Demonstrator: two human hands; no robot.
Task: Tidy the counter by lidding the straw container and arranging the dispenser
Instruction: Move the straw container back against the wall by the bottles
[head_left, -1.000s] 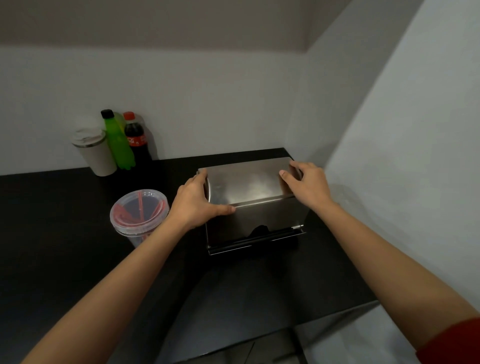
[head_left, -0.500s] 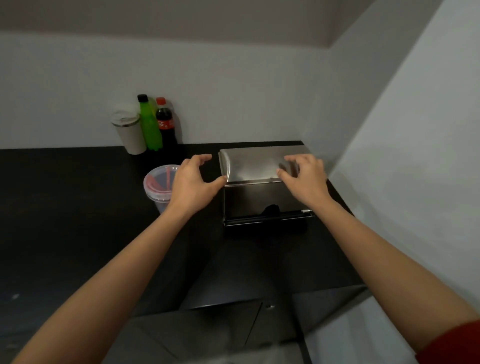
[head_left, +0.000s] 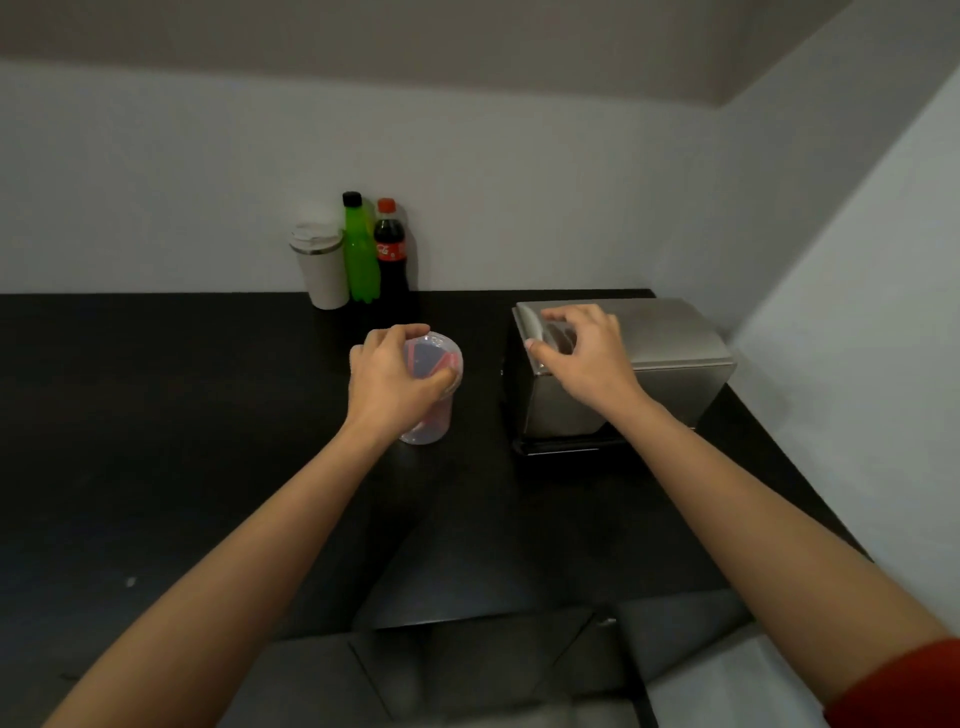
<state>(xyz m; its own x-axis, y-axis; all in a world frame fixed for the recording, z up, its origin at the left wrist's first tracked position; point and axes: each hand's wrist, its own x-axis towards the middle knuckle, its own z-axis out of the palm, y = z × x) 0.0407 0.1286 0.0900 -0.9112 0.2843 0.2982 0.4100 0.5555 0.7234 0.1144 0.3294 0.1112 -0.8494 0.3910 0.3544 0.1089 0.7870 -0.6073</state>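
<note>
Left hand (head_left: 392, 382) is wrapped round the clear straw container (head_left: 432, 395), fingers curled over the far rim and thumb pressing the near side of the lid (head_left: 434, 353), so that hand is clamped on the cup. The container stands upright on the black table (head_left: 156, 415), red straws (head_left: 441, 410) showing through its wall and lid. The lid sits on top of the cup; whether it is fully snapped down cannot be told from here.

Over to the right hand (head_left: 582, 358): it rests on the left end of the stainless steel dispenser (head_left: 670, 353), fingers bent and spread over the curved top edge, thumb down at the front corner. It is loosely curled rather than gripping, touching the metal but not closed round anything. The dispenser sits just right of the container, a clear gap of table between them, and its right end is tucked close to the side wall (head_left: 857, 312).

Beyond the left hand, against the back wall, three drinks stand in a tight row: a white travel tumbler (head_left: 322, 270), a green bottle (head_left: 360, 254) with a black cap, and a cola bottle (head_left: 390, 254) with a red cap. They are well apart from both hands.

A red sleeve (head_left: 904, 686) shows at the right forearm, near the bottom corner.
</note>
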